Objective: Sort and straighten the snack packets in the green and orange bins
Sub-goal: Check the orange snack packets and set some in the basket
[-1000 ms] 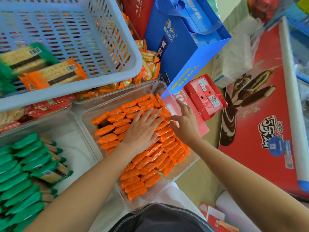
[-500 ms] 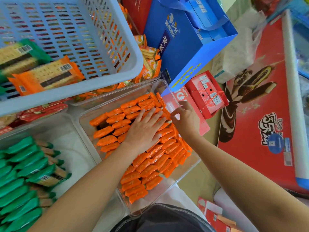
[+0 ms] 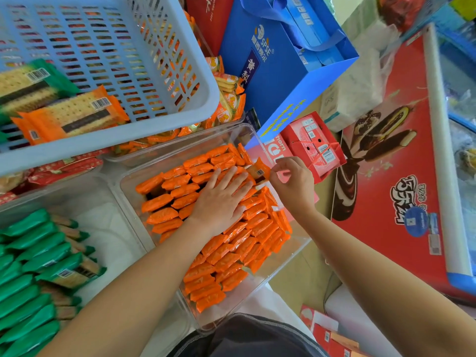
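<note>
Over the bin [image 3: 131, 206], the right hand [image 3: 293, 184] pinches one packet [image 3: 258, 171]; slide it in straight while the flat left hand [image 3: 221, 202] holds the rows [image 3: 244, 243] down.

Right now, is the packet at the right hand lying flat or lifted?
Lifted: the right hand pinches the orange packet, tilted above the packed rows.

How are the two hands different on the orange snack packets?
The left hand lies flat, fingers straight; the right hand has curled fingers. The left hand presses down many orange packets; the right hand pinches one tilted packet by its edge. The left hand is mid-bin; the right hand is at the far right edge. Both are bare and work in the same clear bin.
</note>
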{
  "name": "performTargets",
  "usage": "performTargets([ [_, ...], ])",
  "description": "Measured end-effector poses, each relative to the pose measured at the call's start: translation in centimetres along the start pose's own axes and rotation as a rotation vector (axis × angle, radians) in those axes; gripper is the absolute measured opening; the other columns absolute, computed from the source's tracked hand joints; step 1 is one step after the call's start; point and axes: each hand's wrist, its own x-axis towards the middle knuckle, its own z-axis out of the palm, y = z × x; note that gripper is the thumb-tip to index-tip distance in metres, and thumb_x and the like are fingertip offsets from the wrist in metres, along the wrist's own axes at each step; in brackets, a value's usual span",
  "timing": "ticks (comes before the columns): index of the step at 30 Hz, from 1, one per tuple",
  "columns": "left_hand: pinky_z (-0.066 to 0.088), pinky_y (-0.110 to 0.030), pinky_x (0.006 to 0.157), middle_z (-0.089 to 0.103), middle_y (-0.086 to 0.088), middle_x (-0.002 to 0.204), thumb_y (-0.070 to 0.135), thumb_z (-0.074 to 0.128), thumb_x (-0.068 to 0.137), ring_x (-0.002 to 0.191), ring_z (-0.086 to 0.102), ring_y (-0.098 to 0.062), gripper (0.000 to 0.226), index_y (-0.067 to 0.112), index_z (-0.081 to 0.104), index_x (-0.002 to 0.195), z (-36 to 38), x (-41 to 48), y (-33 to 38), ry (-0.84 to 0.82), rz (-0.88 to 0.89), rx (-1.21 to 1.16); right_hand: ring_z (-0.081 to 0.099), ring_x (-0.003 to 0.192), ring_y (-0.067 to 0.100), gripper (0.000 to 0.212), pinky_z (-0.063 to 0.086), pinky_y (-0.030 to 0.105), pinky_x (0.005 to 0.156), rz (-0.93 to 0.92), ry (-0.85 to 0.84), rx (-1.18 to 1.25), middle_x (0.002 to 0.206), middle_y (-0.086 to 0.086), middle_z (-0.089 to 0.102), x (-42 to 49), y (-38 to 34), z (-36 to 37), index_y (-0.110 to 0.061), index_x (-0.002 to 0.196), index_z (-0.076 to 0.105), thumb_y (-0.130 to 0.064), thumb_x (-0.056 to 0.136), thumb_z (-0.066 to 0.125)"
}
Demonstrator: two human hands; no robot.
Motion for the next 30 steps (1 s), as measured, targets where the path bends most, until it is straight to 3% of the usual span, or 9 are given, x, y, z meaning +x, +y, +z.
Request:
performTargets([
  [6,-0.002,-0.047,0.122,0.009,0.001,0.165,0.043,0.035,0.103,0.152,-0.005,-0.022,0.058,0.024,0.018,0.155,-1.0,0.3,0.3,0.011,-0.033,-0.143,0.062,0.082,0.011,0.006,0.054,0.028,0.071,0.007,0.018,0.138,0.096,0.002,0.066,0.6,-0.7,-2.2,-0.011,0.080,0.065,-0.006,0.081,0.068],
  [10,0.020,-0.038,0.117,0.039,0.000,0.153,0.031,0.048,0.102,0.145,0.020,-0.019,0.047,0.020,0.041,0.146,-2.4,0.5,1.3,0.282,-0.257,-0.680,0.066,0.078,0.019,0.009,0.055,0.024,0.071,0.149,0.003,0.385,0.087,0.006,0.068,0.4,-1.9,-4.1,-0.009,0.085,0.063,-0.001,0.087,0.062],
  [12,0.036,-0.025,0.105,0.050,0.002,0.141,0.025,0.051,0.101,0.132,0.038,-0.013,0.042,0.017,0.045,0.142,-3.3,0.5,1.9,0.368,-0.366,-1.044,0.067,0.075,0.023,0.010,0.056,0.027,0.069,0.198,-0.013,0.508,0.086,0.012,0.068,0.0,-2.1,-4.6,-0.008,0.086,0.061,0.001,0.089,0.059],
  [14,0.040,-0.011,0.085,0.056,0.003,0.130,0.024,0.052,0.101,0.117,0.050,-0.008,0.040,0.016,0.045,0.140,-4.0,0.3,2.4,0.308,-0.432,-1.359,0.068,0.075,0.026,0.009,0.058,0.030,0.070,0.244,-0.033,0.639,0.084,0.013,0.068,-0.5,-2.3,-4.8,-0.005,0.086,0.060,0.003,0.090,0.058],
  [17,0.048,-0.014,0.067,0.068,-0.001,0.107,0.020,0.056,0.099,0.088,0.063,-0.008,0.024,0.013,0.058,0.122,-4.2,-0.1,2.8,0.277,-0.511,-1.628,0.069,0.082,0.030,0.009,0.059,0.036,0.076,0.331,-0.080,0.791,0.086,0.011,0.068,-1.5,-2.1,-4.9,-0.005,0.088,0.057,0.003,0.092,0.055],
  [21,0.050,-0.018,0.056,0.071,-0.001,0.088,0.012,0.065,0.093,0.061,0.062,-0.001,0.017,0.007,0.066,0.109,-4.0,-1.4,3.1,0.337,-0.532,-1.740,0.070,0.090,0.028,0.004,0.059,0.033,0.076,0.386,-0.194,0.855,0.097,0.009,0.073,-2.6,-1.8,-5.2,-0.012,0.099,0.058,-0.014,0.097,0.057],
  [24,0.053,-0.022,0.060,0.074,0.001,0.082,0.012,0.065,0.092,0.066,0.064,-0.008,0.011,0.010,0.071,0.101,-3.9,-2.5,3.3,0.293,-0.485,-1.846,0.070,0.093,0.031,0.012,0.060,0.029,0.074,0.415,-0.218,0.871,0.097,0.015,0.072,-3.1,-1.5,-5.5,-0.006,0.093,0.061,-0.018,0.095,0.060],
  [30,0.057,-0.026,0.075,0.076,-0.002,0.098,0.012,0.058,0.096,0.093,0.072,-0.016,0.017,0.011,0.070,0.108,-3.5,-4.0,3.8,0.322,-0.462,-2.011,0.072,0.088,0.026,0.014,0.059,0.022,0.065,0.513,-0.192,0.957,0.090,0.014,0.074,-4.1,-1.5,-5.7,-0.004,0.082,0.062,-0.014,0.093,0.063],
])
